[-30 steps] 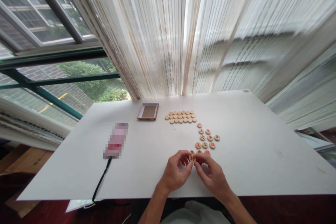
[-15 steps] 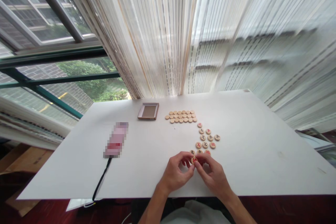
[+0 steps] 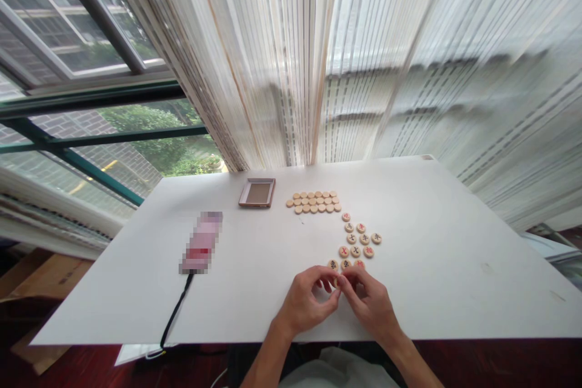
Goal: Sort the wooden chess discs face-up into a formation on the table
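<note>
Grip of the left hand [image 3: 309,302] and right hand [image 3: 369,302] pinched a small, pale, round wooden piece [image 3: 336,282] between them, mostly hidden, over the flat white worktop [image 3: 436,267]. Just beyond the grip lay round wooden pieces with red or black characters [image 3: 355,251]; farther off, plain-topped wooden discs [image 3: 319,200] lay in rows.

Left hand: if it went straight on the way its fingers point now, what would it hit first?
Most likely the right hand, which faces it across the mostly hidden wooden disc at their fingers. The left hand points toward it with almost no gap, though depth there is unclear.
</note>
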{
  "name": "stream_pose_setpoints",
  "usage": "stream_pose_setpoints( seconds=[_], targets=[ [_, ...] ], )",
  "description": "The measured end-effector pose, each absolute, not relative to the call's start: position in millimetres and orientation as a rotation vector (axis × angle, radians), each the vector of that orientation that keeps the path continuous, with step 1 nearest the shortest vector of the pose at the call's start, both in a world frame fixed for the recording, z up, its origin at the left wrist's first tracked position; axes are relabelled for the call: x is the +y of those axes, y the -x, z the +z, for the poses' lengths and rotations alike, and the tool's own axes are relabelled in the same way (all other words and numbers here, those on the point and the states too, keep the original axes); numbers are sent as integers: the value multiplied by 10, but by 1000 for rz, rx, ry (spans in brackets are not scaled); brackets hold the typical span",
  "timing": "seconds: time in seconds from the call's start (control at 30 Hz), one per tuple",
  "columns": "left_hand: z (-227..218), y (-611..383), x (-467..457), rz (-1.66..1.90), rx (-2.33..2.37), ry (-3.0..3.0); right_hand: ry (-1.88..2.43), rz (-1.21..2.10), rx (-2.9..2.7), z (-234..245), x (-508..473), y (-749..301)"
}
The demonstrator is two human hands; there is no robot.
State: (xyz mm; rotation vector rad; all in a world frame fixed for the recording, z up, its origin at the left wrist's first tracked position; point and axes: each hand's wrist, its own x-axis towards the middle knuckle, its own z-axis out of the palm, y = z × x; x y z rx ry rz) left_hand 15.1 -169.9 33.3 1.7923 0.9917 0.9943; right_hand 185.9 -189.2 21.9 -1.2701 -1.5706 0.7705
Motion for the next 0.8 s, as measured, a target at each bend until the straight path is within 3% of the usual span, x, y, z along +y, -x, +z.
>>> stream_pose_setpoints(
  seconds=[0.8],
  targets=[
    [367,-121,-1703,1013,965,-1658,1149,759,-1626,278,-1917,-1875]
  ],
)
